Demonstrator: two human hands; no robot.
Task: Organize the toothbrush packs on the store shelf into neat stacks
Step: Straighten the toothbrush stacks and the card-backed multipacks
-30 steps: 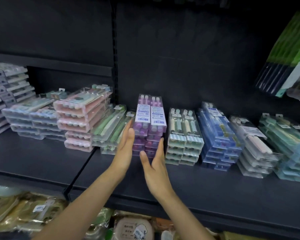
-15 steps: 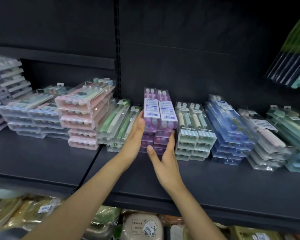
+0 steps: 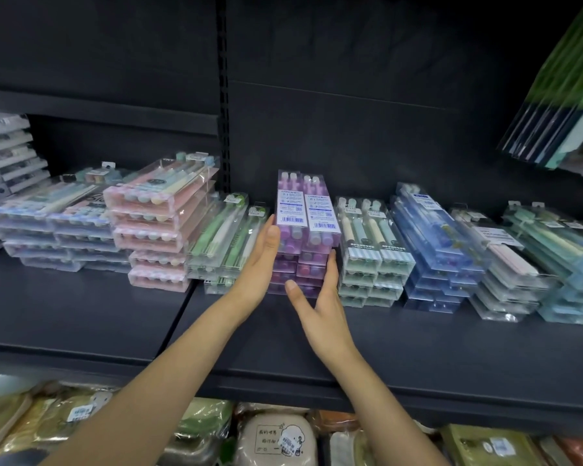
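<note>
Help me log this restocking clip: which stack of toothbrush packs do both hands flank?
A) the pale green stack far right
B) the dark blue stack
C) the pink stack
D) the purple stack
D: the left hand and right hand lie with straight fingers against either side of the purple stack.

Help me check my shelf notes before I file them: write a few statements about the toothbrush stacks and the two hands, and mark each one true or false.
1. Both hands flank the purple stack. True.
2. The left hand grips a single green pack lifted off the shelf. False: its straight fingers press the purple stack's left side.
3. The pink stack sits left of the green packs. True.
4. The blue stack stands directly left of the purple stack. False: it is further right, beyond the mint stack.
5. The right hand rests against the purple stack's lower right. True.
</note>
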